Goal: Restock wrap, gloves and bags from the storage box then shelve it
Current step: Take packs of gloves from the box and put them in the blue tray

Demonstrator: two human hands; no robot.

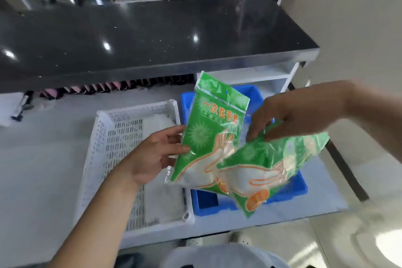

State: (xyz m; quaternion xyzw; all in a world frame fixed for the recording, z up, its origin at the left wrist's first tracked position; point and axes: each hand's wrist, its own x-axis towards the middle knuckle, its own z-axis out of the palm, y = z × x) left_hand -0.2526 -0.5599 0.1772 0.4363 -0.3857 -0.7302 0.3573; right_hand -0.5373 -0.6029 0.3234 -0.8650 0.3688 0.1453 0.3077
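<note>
Our left hand (156, 154) pinches the upright glove pack (208, 137) by its left edge, thumb in front and fingers (171, 135) curled behind. Our right hand (289, 119) pinches the top edge of a second glove pack (272, 167), which overlaps the first on its right. Both hang over the blue storage box (302, 187). The upright pack's long axis runs up and slightly right. The white basket (104, 143) lies just left of the box, nearer our left hand, on the pale bench (43, 159). A dark counter (152, 35) rises behind the box.
</note>
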